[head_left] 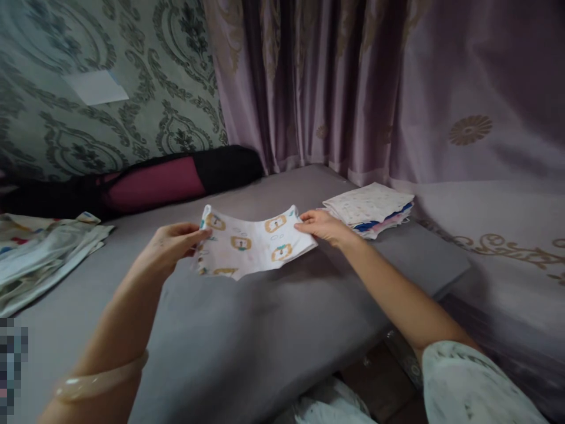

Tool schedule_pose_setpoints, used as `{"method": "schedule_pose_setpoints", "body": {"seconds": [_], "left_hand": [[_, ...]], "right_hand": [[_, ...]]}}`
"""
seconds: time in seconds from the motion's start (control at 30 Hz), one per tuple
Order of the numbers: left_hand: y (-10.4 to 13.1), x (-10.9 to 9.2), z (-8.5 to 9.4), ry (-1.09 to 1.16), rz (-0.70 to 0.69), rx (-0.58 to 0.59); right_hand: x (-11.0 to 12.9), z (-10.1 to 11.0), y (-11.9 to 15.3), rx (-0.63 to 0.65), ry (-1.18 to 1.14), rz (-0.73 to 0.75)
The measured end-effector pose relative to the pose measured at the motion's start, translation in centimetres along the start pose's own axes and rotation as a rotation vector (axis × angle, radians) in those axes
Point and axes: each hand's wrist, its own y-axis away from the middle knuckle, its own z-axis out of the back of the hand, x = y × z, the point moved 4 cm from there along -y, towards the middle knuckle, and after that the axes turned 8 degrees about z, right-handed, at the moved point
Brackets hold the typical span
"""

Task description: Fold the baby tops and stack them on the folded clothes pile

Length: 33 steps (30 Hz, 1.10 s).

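A small white piece of clothing (247, 244) with yellow animal-face prints hangs stretched between my hands, above the grey bed surface. It looks folded, so I cannot tell its exact kind. My left hand (174, 244) pinches its left edge between thumb and fingers. At the opposite edge, my right hand (321, 227) grips the upper right corner in the same way. Just behind my right hand lies a stack of folded clothes (371, 203), a pale patterned piece on top and blue and pink edges below.
Loose pale clothes (48, 247) lie on the bed (212, 347) at the left. A long black and maroon bundle (154, 182) runs along the patterned wall. Purple curtains (309, 88) hang behind the bed, and a white plastic bag (331, 403) sits below its front edge.
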Motion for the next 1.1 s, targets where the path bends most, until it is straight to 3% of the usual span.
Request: {"method": "schedule_pose_setpoints", "body": {"seconds": [0.07,0.27,0.4,0.5,0.63,0.8,1.1], "left_hand": [[0.0,-2.4,-2.9,0.207,0.004,0.148],[-0.7,-9.2,-12.1,0.532,-0.038,0.296],[-0.7,-12.7,-18.5,0.652,-0.065,0.398],[-0.3,-14.7,-22.4,0.737,-0.098,0.470],[0.1,-16.4,-26.3,0.804,-0.049,0.470],[0.6,-17.2,-29.6,0.853,0.083,0.474],[0.5,-16.4,-32.7,0.920,0.203,0.527]], "right_hand": [[0.6,3.9,-0.2,-0.075,0.038,0.030],[2.0,15.1,-1.4,-0.321,0.297,0.052],[2.8,21.0,-2.3,-0.425,0.627,0.038],[3.4,24.2,-2.9,-0.468,0.908,-0.019],[4.2,26.6,-3.1,-0.523,1.157,-0.126],[4.0,28.0,-3.3,-0.576,1.255,-0.182],[1.5,30.4,-4.3,-0.575,1.368,-0.158]]}}
